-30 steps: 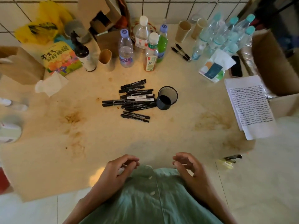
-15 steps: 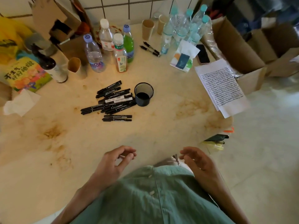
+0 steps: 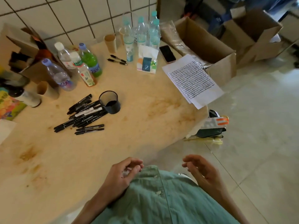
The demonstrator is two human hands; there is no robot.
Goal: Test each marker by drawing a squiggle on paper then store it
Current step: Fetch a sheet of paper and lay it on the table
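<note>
Several black markers (image 3: 84, 113) lie in a loose pile on the stained table (image 3: 142, 120), left of centre. A black mesh pen cup (image 3: 110, 101) stands upright just right of the pile. White paper (image 3: 192, 80) covered in rows of black squiggles lies at the table's right edge, partly overhanging it. My left hand (image 3: 122, 173) hovers close to my green shirt with fingers loosely curled and holds nothing. My right hand (image 3: 202, 170) hangs beside it over the floor, also loosely curled and holding nothing. Both hands are far from the markers.
Bottles (image 3: 80, 68) and paper cups (image 3: 110, 42) crowd the back of the table by the tiled wall. Two pens (image 3: 118, 59), a tissue pack (image 3: 147, 62) and a phone (image 3: 167, 53) lie near the paper. Open cardboard boxes (image 3: 207, 44) stand at the right on the floor.
The view has swung to the right, so the table contents sit further left and the floor and boxes show more. Both hands stay near my shirt, holding nothing.
</note>
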